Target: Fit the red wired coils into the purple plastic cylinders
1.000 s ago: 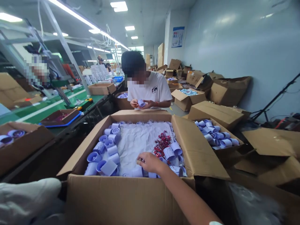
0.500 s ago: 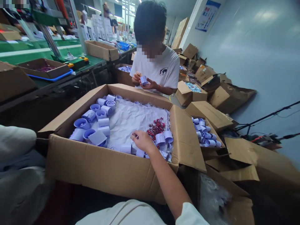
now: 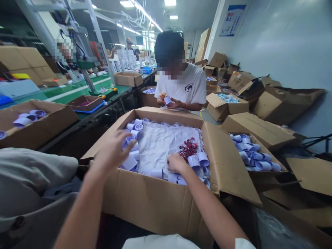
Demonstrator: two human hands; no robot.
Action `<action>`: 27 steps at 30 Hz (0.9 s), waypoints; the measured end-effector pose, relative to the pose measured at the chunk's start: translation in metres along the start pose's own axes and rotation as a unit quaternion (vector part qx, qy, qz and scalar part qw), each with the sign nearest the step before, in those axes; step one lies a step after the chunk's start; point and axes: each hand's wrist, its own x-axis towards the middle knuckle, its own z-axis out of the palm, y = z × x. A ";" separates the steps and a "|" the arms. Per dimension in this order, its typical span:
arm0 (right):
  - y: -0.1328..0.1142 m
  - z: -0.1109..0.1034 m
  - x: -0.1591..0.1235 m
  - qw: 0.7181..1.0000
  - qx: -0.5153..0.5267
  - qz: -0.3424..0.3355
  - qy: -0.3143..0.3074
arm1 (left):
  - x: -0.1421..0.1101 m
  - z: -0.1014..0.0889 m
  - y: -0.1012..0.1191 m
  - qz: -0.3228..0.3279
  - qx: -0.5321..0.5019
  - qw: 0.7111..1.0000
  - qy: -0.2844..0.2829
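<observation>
My left hand (image 3: pixel 110 150) reaches over the left side of a large cardboard box (image 3: pixel 155 197), its fingers apart beside the pale purple plastic cups (image 3: pixel 134 155) there. It is slightly blurred, and no cup shows in its grasp. My right hand (image 3: pixel 176 163) is closed, fingertips curled together just above the white sheet (image 3: pixel 158 145) in the box; whatever they may pinch is too small or hidden. Just beyond it lies a heap of small dark-red parts (image 3: pixel 188 148). More purple cups (image 3: pixel 198 159) sit to the right of this hand.
Across the box a person (image 3: pixel 181 86) in a white shirt holds a purple cup (image 3: pixel 167 100). Another box of cups (image 3: pixel 259 155) stands at right. At left are a carton with cups (image 3: pixel 38 133) and a green workbench (image 3: pixel 54 93). Open cartons (image 3: pixel 241 81) line the wall.
My left hand has come into view and reached over the cups on the left. The right hand stays closed near the red parts. The camera view has tilted up and shifted left.
</observation>
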 end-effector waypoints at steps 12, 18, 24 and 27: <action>0.012 -0.005 0.019 0.931 0.360 -0.001 0.060 | -0.042 0.059 -0.007 -0.069 -0.096 0.993 -0.023; 0.000 -0.017 0.013 0.764 0.642 0.029 0.059 | -0.014 0.089 0.027 -0.012 -0.209 0.974 -0.090; -0.003 -0.021 0.008 0.718 0.693 0.012 0.063 | 0.004 0.119 0.054 0.065 -0.260 0.938 -0.218; 0.000 -0.019 0.011 0.725 0.680 0.000 0.113 | 0.005 0.125 0.058 0.082 -0.259 0.942 -0.197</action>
